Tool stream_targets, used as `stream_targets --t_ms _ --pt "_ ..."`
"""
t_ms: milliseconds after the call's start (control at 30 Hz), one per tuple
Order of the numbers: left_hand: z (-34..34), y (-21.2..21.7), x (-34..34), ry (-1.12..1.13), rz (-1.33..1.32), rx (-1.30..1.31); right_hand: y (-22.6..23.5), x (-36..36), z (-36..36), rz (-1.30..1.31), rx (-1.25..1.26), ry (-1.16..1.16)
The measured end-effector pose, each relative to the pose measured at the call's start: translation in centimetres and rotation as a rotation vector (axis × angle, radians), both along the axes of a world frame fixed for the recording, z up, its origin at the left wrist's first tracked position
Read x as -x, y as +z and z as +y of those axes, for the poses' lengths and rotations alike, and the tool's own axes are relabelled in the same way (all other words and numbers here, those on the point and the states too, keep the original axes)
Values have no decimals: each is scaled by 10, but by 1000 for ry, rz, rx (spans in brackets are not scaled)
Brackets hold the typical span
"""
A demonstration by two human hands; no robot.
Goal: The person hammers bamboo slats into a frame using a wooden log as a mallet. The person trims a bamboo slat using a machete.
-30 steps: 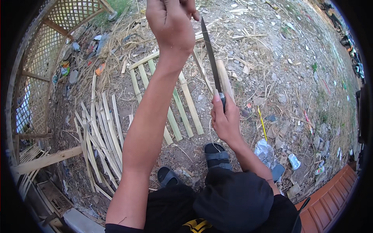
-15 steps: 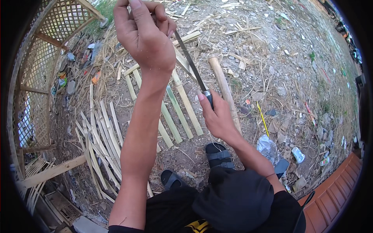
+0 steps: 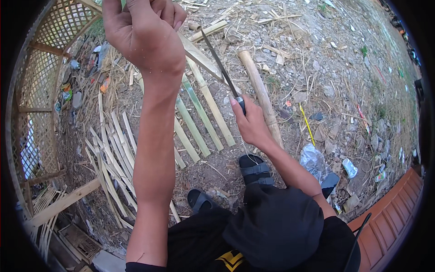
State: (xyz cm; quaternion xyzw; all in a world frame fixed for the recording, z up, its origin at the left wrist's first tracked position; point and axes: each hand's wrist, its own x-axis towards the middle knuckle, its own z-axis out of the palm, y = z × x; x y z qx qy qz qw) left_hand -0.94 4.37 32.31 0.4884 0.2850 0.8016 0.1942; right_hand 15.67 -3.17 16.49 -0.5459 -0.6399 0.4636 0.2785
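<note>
My left hand (image 3: 145, 36) is raised at the upper left, its fingers curled. A wide pale bamboo strip (image 3: 199, 56) slants from beside those fingers down toward the right; the grip on it is partly hidden behind my hand. My right hand (image 3: 250, 120) is closed on the dark handle of a long, narrow-bladed knife (image 3: 221, 68). The blade points up and left, crossing in front of the strip as seen here. Below, several flat bamboo slats (image 3: 213, 109) lie side by side on the ground between my arms.
A thick bamboo pole (image 3: 258, 88) lies right of the knife. Many thin strips (image 3: 115, 154) are heaped left of my forearm. A wooden lattice panel (image 3: 38, 81) stands at left. Clear plastic (image 3: 312, 161) and a white cup (image 3: 350, 168) lie at right, near an orange ridged surface (image 3: 389, 222).
My left hand has shifted left and slightly up, exposing more of the bamboo strip. My right hand with the knife sits slightly higher in the picture. The view has shifted a little.
</note>
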Motion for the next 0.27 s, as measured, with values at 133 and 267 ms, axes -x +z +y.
stream_targets --t_ms 133,267 --pt "3 8 3 69 -26 -3 -45 -16 9 -53 -38 -1" --pt "-1 6 6 80 -12 45 2 3 0 9 -6 43"
